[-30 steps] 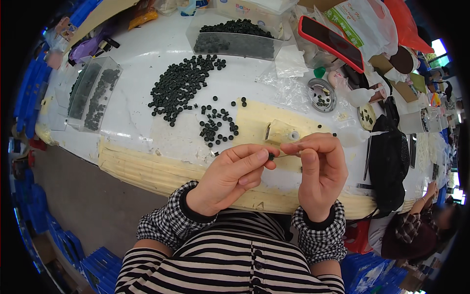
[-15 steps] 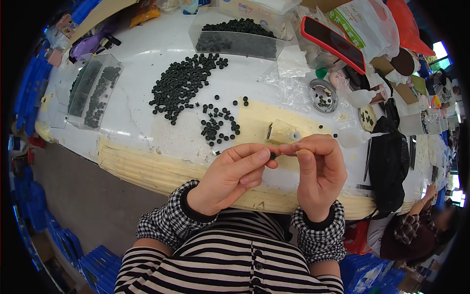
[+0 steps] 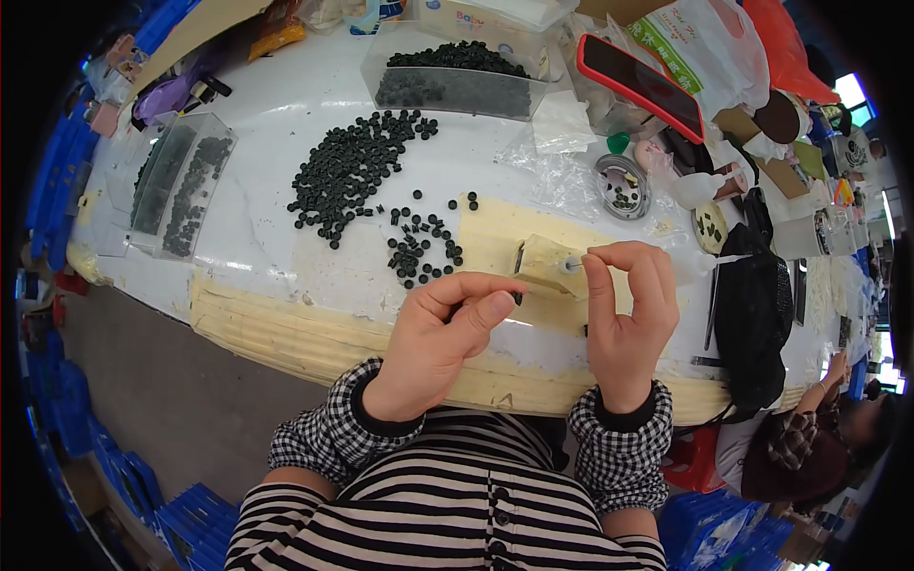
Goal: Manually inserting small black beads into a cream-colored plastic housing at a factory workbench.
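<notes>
Left hand [image 3: 433, 338]: raised over the near edge of the white-topped desk [image 3: 262, 119], thumb and forefinger narrowed around a small round black piece [image 3: 518, 298], the other fingers curled into the palm.
Right hand [image 3: 630, 319]: also over the near edge, to the right of the left hand and apart from it; thumb and forefinger tips brought close together, though whether they hold something thin cannot be made out.
Black piece: at the left fingertips, near the yellowish block.
Yellowish block [image 3: 543, 265]: upright near the desk's near edge, with a short whitish round stub [image 3: 571, 263] just beside the right fingertips; whether they touch it cannot be told.
Near edge: covered by a pale yellow ribbed strip [image 3: 286, 324].
Loose black pieces: a broad heap [image 3: 347, 176] left of the desk's middle, and a smaller scatter [image 3: 419, 252] between it and the near edge.
Far edge: a clear plastic box [image 3: 457, 95] partly filled with black pieces.
Left edge: another clear, divided box [image 3: 181, 186], also holding black pieces.
Far right corner: a dark-screened phone in a red case [image 3: 643, 86], and nearer, a round grey metal tin [image 3: 624, 186].
Right end: a crumpled black cloth item [image 3: 752, 324].
</notes>
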A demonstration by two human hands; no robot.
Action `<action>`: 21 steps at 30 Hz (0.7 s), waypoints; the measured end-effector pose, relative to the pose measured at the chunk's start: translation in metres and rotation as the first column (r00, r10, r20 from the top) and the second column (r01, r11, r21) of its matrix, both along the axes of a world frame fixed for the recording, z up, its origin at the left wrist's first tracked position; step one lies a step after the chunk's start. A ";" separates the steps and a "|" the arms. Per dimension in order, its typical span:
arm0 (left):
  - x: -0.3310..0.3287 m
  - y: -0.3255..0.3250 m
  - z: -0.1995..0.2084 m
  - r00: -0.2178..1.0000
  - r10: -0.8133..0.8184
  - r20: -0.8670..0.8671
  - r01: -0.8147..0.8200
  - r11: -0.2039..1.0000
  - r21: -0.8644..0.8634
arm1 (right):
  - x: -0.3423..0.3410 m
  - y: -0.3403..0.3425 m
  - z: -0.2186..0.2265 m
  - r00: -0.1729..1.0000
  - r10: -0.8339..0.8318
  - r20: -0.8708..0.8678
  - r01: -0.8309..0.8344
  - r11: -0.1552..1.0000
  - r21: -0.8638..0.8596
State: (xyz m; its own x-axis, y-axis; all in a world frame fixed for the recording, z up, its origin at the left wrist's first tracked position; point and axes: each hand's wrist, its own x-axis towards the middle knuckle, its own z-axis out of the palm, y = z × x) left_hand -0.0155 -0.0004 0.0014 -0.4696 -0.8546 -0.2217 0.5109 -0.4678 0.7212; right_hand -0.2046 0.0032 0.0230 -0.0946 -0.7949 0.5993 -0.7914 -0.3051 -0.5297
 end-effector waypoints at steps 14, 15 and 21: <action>-0.004 0.004 -0.005 0.905 0.315 0.286 -0.130 0.844 -0.520 | 0.021 0.037 0.004 0.943 0.313 0.115 -0.322 0.944 0.073; -0.003 0.004 -0.005 0.896 0.334 0.291 -0.134 0.830 -0.541 | 0.023 0.036 0.002 0.940 0.318 0.123 -0.327 0.943 0.061; -0.005 0.007 -0.003 0.850 0.416 0.325 -0.124 0.756 -0.643 | 0.025 0.036 -0.003 0.938 0.316 0.142 -0.323 0.946 0.031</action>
State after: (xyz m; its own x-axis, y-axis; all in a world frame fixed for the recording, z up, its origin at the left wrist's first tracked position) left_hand -0.0209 0.0062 -0.0019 -0.1792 -0.9532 0.2434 0.1222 0.2240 0.9669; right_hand -0.1801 0.0393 0.0198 0.0938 -0.8264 0.5552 -0.5780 -0.4993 -0.6455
